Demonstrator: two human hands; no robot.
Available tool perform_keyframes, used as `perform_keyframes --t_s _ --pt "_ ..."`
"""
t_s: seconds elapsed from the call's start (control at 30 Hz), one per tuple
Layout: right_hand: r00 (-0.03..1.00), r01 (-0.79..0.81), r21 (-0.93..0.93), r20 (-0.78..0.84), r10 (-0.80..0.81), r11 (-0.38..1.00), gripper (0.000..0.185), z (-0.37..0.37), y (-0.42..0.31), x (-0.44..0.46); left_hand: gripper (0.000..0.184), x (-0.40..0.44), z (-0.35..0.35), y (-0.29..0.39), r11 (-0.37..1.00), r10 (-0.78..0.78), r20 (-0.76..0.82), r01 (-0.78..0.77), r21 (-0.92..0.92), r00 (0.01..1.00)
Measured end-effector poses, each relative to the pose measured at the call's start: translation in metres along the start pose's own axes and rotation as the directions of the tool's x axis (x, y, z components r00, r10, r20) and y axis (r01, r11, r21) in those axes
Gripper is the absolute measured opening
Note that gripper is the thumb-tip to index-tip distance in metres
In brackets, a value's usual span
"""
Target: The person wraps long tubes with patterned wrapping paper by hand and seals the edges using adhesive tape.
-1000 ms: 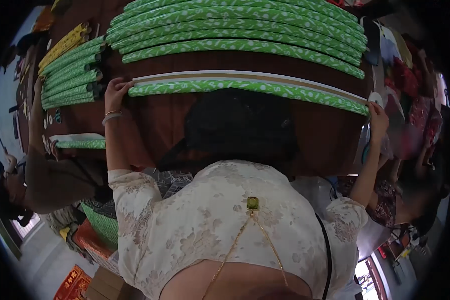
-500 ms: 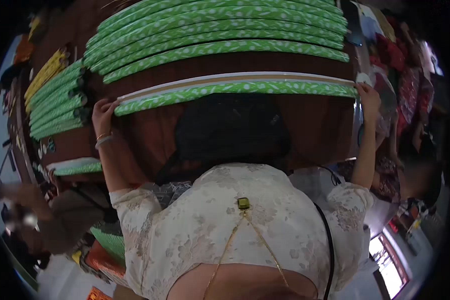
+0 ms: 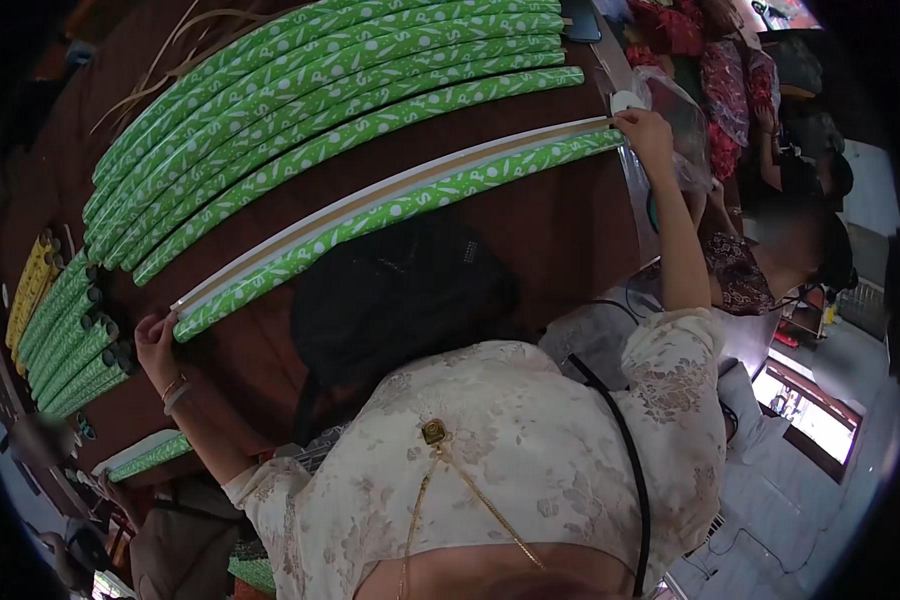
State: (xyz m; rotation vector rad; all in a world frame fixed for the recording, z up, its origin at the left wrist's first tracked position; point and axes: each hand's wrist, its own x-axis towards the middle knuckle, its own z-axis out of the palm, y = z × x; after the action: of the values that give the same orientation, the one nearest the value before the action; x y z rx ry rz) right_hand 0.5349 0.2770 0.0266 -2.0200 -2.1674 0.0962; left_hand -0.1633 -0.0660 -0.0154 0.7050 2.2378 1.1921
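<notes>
A roll of green printed wrapping paper (image 3: 390, 210) lies slantwise across the brown table (image 3: 560, 225), with a white edge and a tan strip showing along its far side. At its left end my left hand (image 3: 157, 350) is closed, fingers pinching the corner of the paper. My right hand (image 3: 647, 138) pinches the other end, near the strip's tip. Beyond it lie several more green rolls (image 3: 355, 120) side by side. A black bag-like item (image 3: 400, 290) sits between the roll and my body, touching or nearly touching the roll.
Stacked green rolls (image 3: 65, 345) and yellow rolls (image 3: 32, 300) stand at the left. A phone-like dark object (image 3: 582, 22) lies at the far right edge. Another person (image 3: 760, 260) sits at the right, and someone else's arm (image 3: 115, 500) shows at lower left.
The view has turned and shifted, so the roll now appears slanted. Both hands stay at its two ends, and the roll still lies in front of the other rolls.
</notes>
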Motion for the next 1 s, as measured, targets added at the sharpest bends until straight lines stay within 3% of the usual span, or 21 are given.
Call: perform_keyframes --t_s 0.27,0.43,0.8,0.9,1.0 --pt "0.996 0.092 -0.06 -0.01 -0.093 0.994 0.016 -0.003 -0.011 0.001 0.043 -0.009 0.006 0.015 0.999 -0.022 -0.002 0.022 0.029 1.0" --pt "0.998 0.021 -0.13 0.062 -0.013 0.991 0.017 -0.007 -0.014 0.005 0.042 -0.012 0.009 0.025 0.998 -0.031 -0.009 0.032 0.05 0.999" --pt "0.993 0.011 -0.278 0.117 0.022 0.96 0.016 0.001 -0.011 0.015 0.035 0.003 -0.002 0.025 0.984 -0.021 0.162 -0.008 0.178 0.987" --pt "0.996 0.093 -0.335 0.033 -0.087 0.938 0.016 0.006 -0.01 0.016 0.033 0.006 -0.004 0.029 0.98 -0.018 0.209 -0.024 0.196 0.978" --pt "0.993 0.043 -0.315 0.119 -0.006 0.948 0.017 0.004 -0.023 0.019 0.031 0.009 -0.004 0.03 0.983 -0.039 0.23 -0.005 0.185 0.972"
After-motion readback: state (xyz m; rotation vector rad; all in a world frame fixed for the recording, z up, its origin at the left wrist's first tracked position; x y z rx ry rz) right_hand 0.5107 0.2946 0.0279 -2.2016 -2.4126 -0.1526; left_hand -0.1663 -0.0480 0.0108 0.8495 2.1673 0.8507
